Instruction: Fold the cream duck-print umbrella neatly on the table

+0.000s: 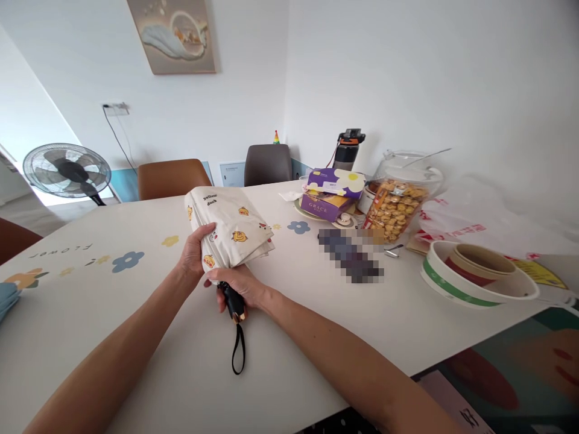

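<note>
A folding umbrella (pixel 235 226) in cream fabric with yellow ducks and the words "yellow duck" is held above the table. Its loose folds flare out to the right, and its black handle points toward me with a black wrist strap (pixel 238 355) hanging down. My left hand (pixel 196 253) grips the fabric on the left side, the thumb lying on top and the other fingers hidden beneath. Closed around the base of the folds and the top of the handle is my right hand (pixel 239 286).
On the white table (pixel 181 361) at right stand a snack jar (pixel 398 202), purple boxes (pixel 325 205), a black bottle (pixel 347 150), a blurred-out object (pixel 350 256) and a round container (pixel 474 280) holding paper bowls. Chairs (pixel 174 178) and a fan (pixel 67 170) are beyond.
</note>
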A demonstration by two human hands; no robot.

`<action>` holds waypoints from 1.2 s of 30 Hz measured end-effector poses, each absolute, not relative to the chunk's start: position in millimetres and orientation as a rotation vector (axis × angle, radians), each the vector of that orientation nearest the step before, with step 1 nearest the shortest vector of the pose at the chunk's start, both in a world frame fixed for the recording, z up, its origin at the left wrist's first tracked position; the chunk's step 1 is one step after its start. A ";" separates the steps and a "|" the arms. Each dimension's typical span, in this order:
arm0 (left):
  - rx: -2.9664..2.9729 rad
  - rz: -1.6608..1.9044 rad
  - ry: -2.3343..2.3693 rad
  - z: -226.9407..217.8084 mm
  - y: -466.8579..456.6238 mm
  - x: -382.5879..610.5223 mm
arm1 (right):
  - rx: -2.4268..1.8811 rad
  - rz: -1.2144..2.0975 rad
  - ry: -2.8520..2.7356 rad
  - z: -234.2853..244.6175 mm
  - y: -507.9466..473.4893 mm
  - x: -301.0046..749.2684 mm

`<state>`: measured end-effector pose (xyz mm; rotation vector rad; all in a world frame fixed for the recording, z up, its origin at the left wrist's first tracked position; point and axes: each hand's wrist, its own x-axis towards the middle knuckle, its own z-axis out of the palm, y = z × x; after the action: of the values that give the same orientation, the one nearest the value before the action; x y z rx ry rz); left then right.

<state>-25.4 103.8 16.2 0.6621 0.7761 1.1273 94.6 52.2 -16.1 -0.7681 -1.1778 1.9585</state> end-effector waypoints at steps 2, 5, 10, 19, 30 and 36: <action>0.678 1.122 0.776 18.7 102.0 -25.8 | -0.711 1.983 -1.128 -13.0 50.9 94.1; 0.725 1.097 0.811 18.3 101.2 -26.5 | -0.752 2.044 -1.137 -8.7 50.3 95.4; 0.812 1.165 0.927 11.8 106.6 -28.0 | -0.844 1.968 -1.200 -7.9 50.0 95.4; 1.057 1.488 1.181 10.0 127.9 -36.8 | -0.948 1.953 -0.974 -19.0 57.5 86.1; 2.224 0.994 1.379 11.6 85.6 21.5 | -0.909 2.073 -0.755 -21.2 69.9 92.5; 2.487 0.627 1.484 10.5 99.4 29.3 | -0.866 2.065 -0.794 -17.8 68.2 94.9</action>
<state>29.3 99.4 10.5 2.4872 1.4841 0.6268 94.9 68.2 -17.8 -0.8661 -0.7935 2.0645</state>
